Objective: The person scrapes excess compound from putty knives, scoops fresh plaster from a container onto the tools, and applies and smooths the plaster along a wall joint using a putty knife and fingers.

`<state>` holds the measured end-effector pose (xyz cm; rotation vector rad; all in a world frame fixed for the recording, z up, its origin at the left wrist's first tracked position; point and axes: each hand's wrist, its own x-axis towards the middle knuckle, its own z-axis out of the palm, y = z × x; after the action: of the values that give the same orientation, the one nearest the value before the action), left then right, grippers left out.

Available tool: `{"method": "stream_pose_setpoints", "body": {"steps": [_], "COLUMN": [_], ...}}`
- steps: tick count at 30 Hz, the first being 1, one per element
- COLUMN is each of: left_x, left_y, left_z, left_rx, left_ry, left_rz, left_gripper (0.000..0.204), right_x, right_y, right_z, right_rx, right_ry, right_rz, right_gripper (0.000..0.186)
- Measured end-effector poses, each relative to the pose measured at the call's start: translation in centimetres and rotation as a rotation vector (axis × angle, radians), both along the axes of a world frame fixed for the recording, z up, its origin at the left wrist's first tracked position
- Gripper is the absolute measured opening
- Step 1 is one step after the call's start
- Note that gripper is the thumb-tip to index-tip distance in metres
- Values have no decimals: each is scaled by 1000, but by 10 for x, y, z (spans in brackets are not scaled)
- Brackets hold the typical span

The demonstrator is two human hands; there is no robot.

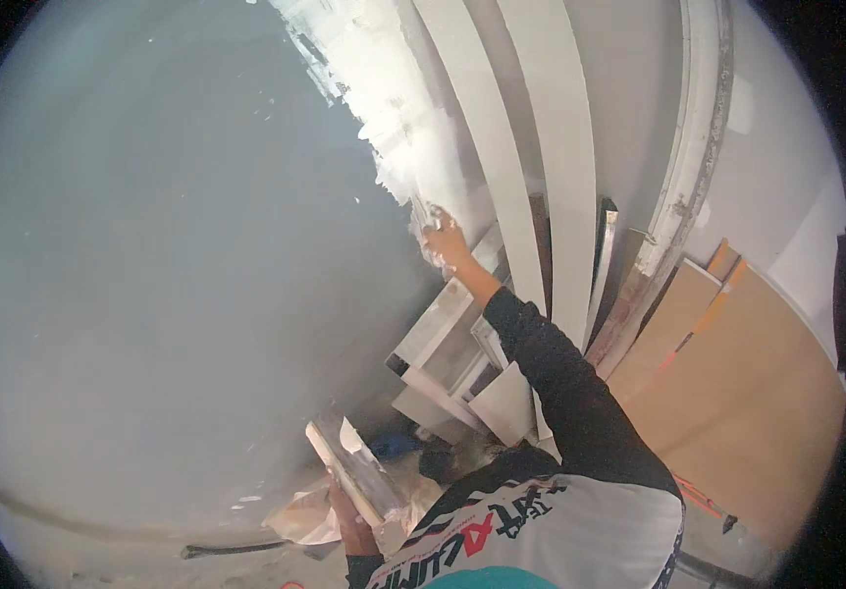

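My right hand (449, 245) is stretched up to the wall, its fingers closed round what looks like a putty knife (423, 218), mostly hidden by the hand. White paste is smeared on these fingers. The tool meets the wall at the lower end of a wet white band of filler (398, 118), whose left edge is ragged against the grey wall (178, 245). Low down by my body, my left hand (342, 506) grips a long, flat, pale board (343, 471) with a straight edge, held at a tilt. Its far face is hidden.
Right of the filler stand tall pale panels (551, 147). Below my right arm lean white frame pieces and offcuts (443, 324). Brown boards (737, 353) rest at the right. Crumpled plastic sheeting (305, 515) and a dark bar (232, 550) lie on the floor.
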<state>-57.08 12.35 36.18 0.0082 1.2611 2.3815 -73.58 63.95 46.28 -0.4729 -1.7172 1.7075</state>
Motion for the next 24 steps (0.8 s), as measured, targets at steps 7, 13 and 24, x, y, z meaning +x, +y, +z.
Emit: {"method": "stream_pose_setpoints", "body": {"steps": [7,13,24], "left_x": [6,18,19], "left_y": [16,-10,30], "left_z": [-10,-18,17], "left_rx": [-6,57,-94], "left_ry": [-18,-57,67], "left_rz": [-20,-6,6], "left_gripper": [51,51,59], "right_x": [-43,-98,-19], "right_y": [143,7,26], "right_z": [-26,-21,-36], "right_rx": [290,296,455], "right_ry": [39,45,91], "right_rz": [-539,-453,-538], "right_gripper": [64,81,57]}}
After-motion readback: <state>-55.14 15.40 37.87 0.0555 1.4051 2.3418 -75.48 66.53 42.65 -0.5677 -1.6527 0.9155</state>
